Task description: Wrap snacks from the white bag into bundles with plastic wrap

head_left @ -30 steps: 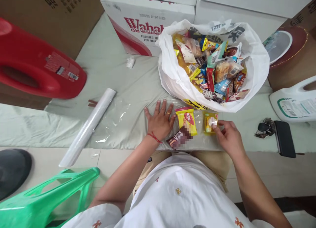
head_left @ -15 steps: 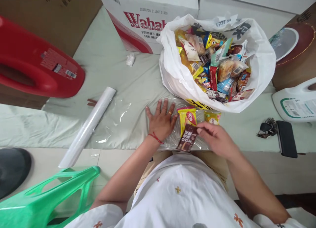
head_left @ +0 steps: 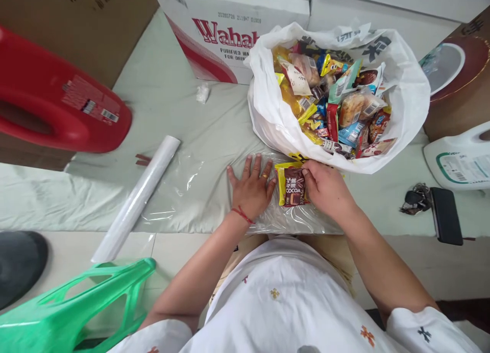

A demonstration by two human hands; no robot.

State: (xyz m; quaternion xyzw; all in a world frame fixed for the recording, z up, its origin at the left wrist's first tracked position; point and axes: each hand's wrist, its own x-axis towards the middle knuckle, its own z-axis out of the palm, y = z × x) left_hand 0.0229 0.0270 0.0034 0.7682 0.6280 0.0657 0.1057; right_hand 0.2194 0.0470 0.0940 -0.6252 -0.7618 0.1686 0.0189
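My left hand [head_left: 251,188] lies flat with fingers spread on a sheet of clear plastic film [head_left: 202,210]. Between the thumb and fingers of my right hand [head_left: 327,187] is the right edge of a brown cocoa snack packet [head_left: 294,185]. That packet rests over a yellow snack packet [head_left: 281,182], whose left and top edges stick out. My right hand hides most of a second yellow packet seen before. Just beyond my hands stands a white plastic bag [head_left: 264,108], its mouth wide, filled with mixed wrapped snacks [head_left: 337,103].
To the left lie a roll of film [head_left: 138,195] and a red jug [head_left: 57,98]. A green plastic stool [head_left: 88,302] stands lower left. Cartons [head_left: 225,42] line the back. At right are keys [head_left: 416,199], a black phone [head_left: 446,215] and a white jug [head_left: 457,159].
My right hand has moved the cocoa packet forward and turned it upright, onto the yellow packet. My left hand has stayed in place on the film.
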